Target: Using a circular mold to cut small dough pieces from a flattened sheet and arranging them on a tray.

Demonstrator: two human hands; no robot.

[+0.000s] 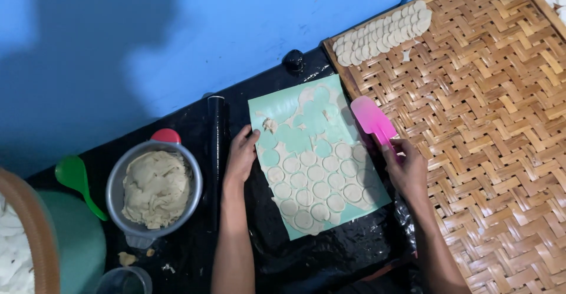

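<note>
Round metal bowl of pale dough (155,189) sitting left on black tabletop (330,257). Left hand (242,155) pressing fingers on edge of mint-green cutting mat (277,106) carrying cut dough discs (321,183). Right hand (407,170) gripping pink spatula (371,119). Judged step: lifting discs; next move needing blade slid under disc.

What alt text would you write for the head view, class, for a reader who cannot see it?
A person's left hand steadies a pale green mat of rolled dough cut into rounds, while the right hand holds a pink spatula. A woven tray with finished rounds sits right; a metal bowl of dough sits left.
</note>
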